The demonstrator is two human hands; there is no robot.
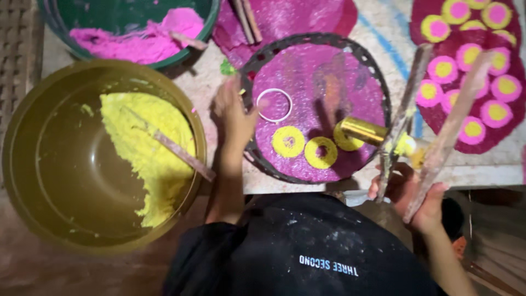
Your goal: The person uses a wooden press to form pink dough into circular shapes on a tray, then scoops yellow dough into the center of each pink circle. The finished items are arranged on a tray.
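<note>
pale floor [378, 33] bears basins [33, 164], round tray [378, 82].

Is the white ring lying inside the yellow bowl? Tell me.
No. The white ring lies on the round pink mat, beside the left hand, not in the yellow bowl.

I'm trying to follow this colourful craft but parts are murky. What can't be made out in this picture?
- Left hand: motion-blurred, so whether its fingers touch the white ring is unclear.
- Right hand: grips two sticks; the blurred sticks cover the end of the gold tube.
- Green bowl: cut off by the top edge.
- Finished sheet: cut off at the right and top edges.
</note>
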